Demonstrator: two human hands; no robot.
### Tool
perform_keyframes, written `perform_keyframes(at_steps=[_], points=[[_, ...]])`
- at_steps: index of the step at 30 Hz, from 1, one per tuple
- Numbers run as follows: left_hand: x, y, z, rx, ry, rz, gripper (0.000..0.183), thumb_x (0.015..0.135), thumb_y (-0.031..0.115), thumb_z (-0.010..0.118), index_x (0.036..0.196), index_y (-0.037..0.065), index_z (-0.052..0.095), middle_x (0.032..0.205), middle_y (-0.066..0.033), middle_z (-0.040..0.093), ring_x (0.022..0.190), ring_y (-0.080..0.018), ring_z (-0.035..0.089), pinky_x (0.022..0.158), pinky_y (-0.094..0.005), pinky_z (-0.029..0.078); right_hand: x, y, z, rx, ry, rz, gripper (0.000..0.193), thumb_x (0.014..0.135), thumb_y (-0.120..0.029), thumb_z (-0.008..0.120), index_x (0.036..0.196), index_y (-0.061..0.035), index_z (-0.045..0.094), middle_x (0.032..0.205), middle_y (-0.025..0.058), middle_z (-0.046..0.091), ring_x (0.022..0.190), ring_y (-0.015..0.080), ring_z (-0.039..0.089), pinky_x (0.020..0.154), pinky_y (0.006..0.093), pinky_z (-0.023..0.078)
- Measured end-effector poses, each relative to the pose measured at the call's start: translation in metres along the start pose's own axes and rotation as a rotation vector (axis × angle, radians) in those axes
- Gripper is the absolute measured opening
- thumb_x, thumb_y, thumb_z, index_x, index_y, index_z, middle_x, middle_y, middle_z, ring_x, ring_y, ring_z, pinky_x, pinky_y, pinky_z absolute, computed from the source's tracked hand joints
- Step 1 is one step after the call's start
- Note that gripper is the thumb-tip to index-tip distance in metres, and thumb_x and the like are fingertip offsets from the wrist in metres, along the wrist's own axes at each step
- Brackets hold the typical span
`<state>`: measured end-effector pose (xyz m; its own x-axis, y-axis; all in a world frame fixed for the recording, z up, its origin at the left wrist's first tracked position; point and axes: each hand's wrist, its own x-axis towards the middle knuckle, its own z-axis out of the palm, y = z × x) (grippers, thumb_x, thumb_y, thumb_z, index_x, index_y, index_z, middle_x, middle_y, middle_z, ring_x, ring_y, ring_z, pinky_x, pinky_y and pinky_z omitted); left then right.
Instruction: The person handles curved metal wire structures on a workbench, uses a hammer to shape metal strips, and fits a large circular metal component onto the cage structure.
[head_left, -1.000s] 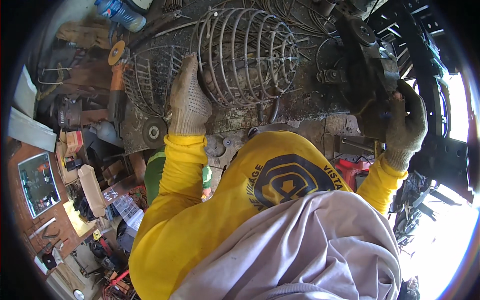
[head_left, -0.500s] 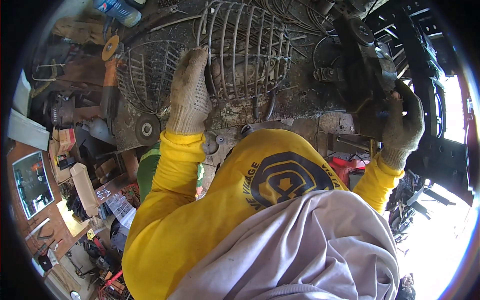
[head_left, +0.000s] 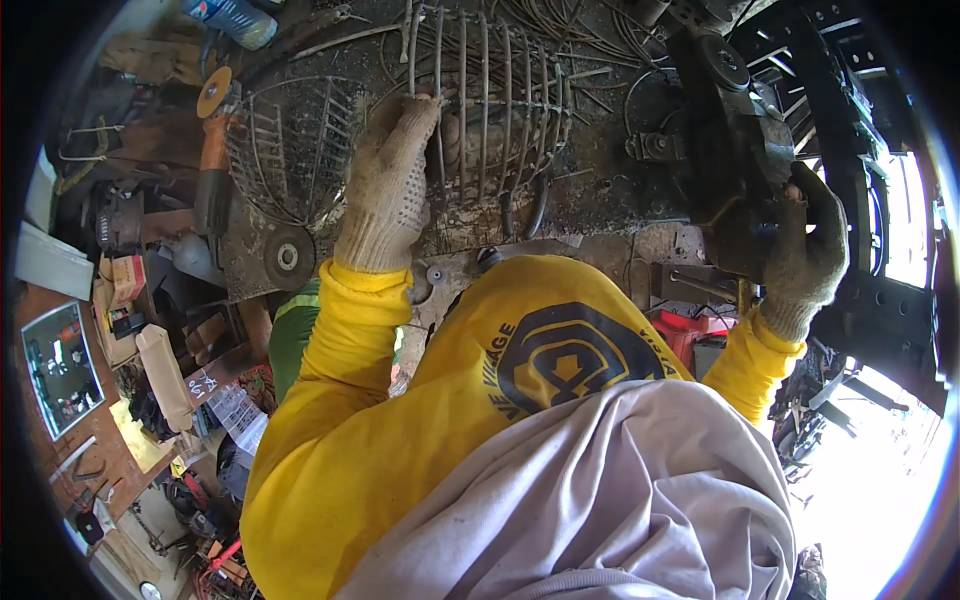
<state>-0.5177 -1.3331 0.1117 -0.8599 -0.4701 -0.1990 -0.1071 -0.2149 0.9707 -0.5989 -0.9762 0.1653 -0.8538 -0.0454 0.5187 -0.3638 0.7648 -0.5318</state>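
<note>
My left hand (head_left: 385, 195), in a knitted work glove with dotted grip, is closed on the left side of a rounded metal wire cage (head_left: 485, 110). The cage stands on its side on the dark workbench (head_left: 615, 205), its curved bars running up and down. To the left of that hand lies a second, similar wire cage (head_left: 290, 140). My right hand (head_left: 805, 240), gloved too, is curled against the dark metal machine (head_left: 725, 200) at the right of the bench. What its fingers grip is hidden in shadow.
An orange angle grinder (head_left: 213, 150) with a tan disc lies at the left, a loose grinding disc (head_left: 289, 257) near the bench edge. Coiled wire (head_left: 570, 30) lies behind the cage. Black slotted metal frames (head_left: 860, 110) stand at the right. A plastic bottle (head_left: 235, 20) sits far left.
The wire cage has turned slightly, its left bars shifting right and its right side drawing in. My left hand has moved a little right with it. My right hand has stayed in place.
</note>
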Motion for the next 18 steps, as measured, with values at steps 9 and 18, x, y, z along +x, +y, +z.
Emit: perform_keyframes(at_steps=[9, 18], points=[[0.005, 0.002, 0.011, 0.163, 0.002, 0.072, 0.042, 0.106, 0.034, 0.047, 0.127, 0.0, 0.059, 0.116, -0.0176, 0.066, 0.105, -0.0236, 0.066, 0.092, -0.0339, 0.052, 0.0, -0.001, -0.003, -0.06, 0.027, -0.02, 0.026, 0.088, -0.012, 0.074, 0.113, -0.0038, 0.074, 0.105, 0.0114, 0.075, 0.095, 0.0187, 0.07, 0.084, 0.0332, 0.053], [0.012, -0.006, 0.007, -0.243, -0.007, -0.067, 0.06, 0.102, 0.054, 0.048, 0.132, 0.003, 0.054, 0.114, -0.0129, 0.065, 0.099, -0.021, 0.067, 0.087, -0.0335, 0.056, 0.0, -0.003, -0.004, -0.043, 0.019, -0.003, 0.026, 0.089, -0.013, 0.073, 0.113, -0.0039, 0.073, 0.104, 0.0111, 0.075, 0.092, 0.0187, 0.069, 0.083, 0.0327, 0.053]])
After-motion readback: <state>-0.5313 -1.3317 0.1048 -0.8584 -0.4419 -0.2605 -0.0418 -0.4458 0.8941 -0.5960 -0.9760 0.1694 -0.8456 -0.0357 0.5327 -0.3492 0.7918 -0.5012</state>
